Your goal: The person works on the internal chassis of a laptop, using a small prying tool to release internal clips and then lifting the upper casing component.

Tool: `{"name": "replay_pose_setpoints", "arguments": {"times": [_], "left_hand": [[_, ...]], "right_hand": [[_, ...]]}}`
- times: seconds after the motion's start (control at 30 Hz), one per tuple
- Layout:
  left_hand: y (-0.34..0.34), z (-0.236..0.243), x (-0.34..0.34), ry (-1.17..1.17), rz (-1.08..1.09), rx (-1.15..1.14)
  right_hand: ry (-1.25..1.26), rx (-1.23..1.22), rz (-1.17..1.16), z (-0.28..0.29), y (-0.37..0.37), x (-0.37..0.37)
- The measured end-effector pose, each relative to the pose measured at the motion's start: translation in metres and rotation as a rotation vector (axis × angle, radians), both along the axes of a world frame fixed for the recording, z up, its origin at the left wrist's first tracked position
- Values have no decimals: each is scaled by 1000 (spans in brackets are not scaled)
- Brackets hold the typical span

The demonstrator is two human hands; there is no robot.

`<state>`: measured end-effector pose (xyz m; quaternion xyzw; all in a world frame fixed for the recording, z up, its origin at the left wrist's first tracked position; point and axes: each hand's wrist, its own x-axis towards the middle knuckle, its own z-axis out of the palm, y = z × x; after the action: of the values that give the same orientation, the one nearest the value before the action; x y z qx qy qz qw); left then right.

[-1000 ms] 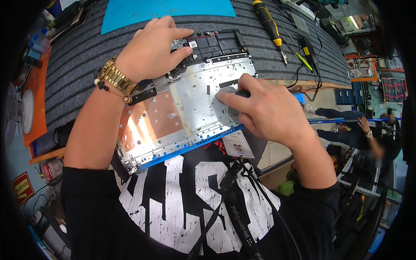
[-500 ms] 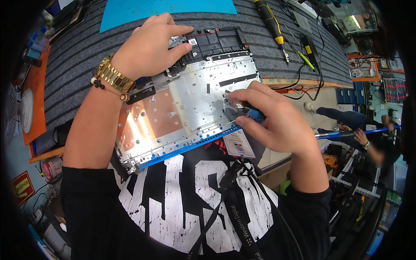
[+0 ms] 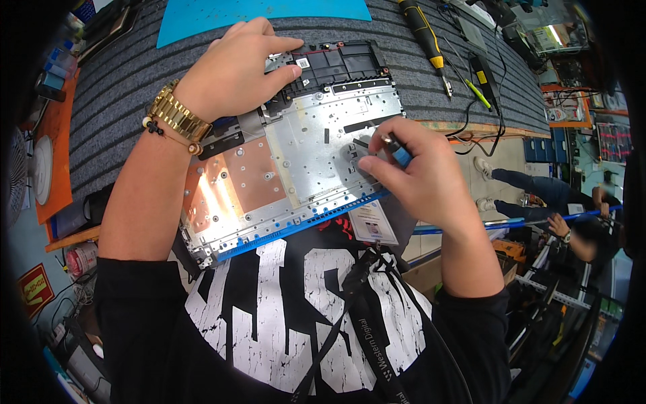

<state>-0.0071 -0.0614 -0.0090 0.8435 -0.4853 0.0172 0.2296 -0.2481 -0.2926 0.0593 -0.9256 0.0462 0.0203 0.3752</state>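
Observation:
A disassembled laptop chassis (image 3: 316, 155), with bare metal, copper-coloured shielding and a blue lower edge, tilts between the bench edge and my body. My left hand (image 3: 247, 71) grips its upper part beside the black plastic section (image 3: 350, 64), index finger and thumb resting there. My right hand (image 3: 420, 172) is curled over the right side of the metal plate, holding a small blue-and-metal tool (image 3: 397, 149), its exact kind unclear, between thumb and fingers. Below the chassis an ID badge (image 3: 370, 222) hangs on a black lanyard.
The striped grey bench mat (image 3: 121, 114) carries a cyan mat (image 3: 262, 10), yellow-black screwdriver (image 3: 422, 37), green-handled tool (image 3: 478, 94) and cables. Another person (image 3: 572, 236) in dark clothing is at right by a long blue bar (image 3: 498, 225), near shelving.
My right hand has lifted and turned, bringing the blue-and-metal tool into clearer view. My left hand has barely moved. The other person's hands and blue bar have shifted downward in the picture.

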Motion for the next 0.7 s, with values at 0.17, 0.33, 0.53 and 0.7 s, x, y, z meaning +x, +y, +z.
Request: {"name": "replay_pose_setpoints", "arguments": {"times": [0.17,0.33,0.53,0.7], "left_hand": [[1,1,1,12,3,4],[1,1,1,12,-3,-10],[3,1,2,10,0,-11],[4,0,2,-4,-12,-26]], "right_hand": [[-89,221,-93,0,-16,-7],[-107,-75,78,3,-35,-14],[-70,-181,202,6,-30,-31],[-204,-292,264,-2,-23,-35]]}}
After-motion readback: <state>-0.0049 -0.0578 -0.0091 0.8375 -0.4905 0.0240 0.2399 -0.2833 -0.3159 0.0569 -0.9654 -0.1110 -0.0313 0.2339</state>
